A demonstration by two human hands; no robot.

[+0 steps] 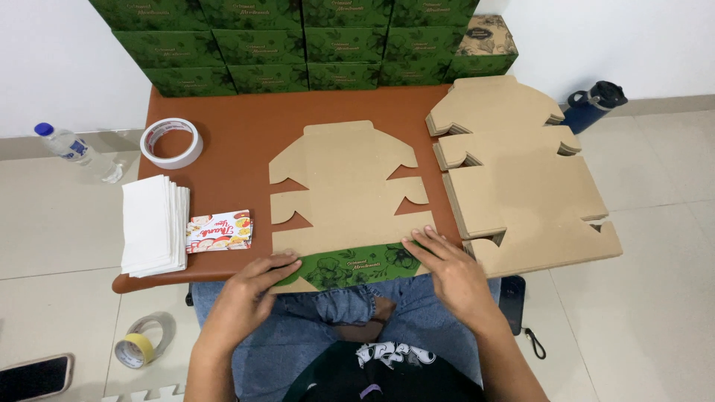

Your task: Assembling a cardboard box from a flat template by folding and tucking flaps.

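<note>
1. I see the flat die-cut box blank (346,197) lying brown side up on the brown table (246,123); only its near flap is folded over, showing the green floral print.
2. My left hand (249,286) presses flat, fingers spread, on that flap's left end; my right hand (450,269) does likewise on the right end; neither grips anything.
3. I judge the forming barely begun; side flaps and lid lie unfolded.
4. Right of the blank waits a stack of unfolded blanks (521,179); behind it stand finished green boxes (298,45); left of it lie a tape roll (172,142), white tissue sheets (153,225) and cards (219,231).
</note>
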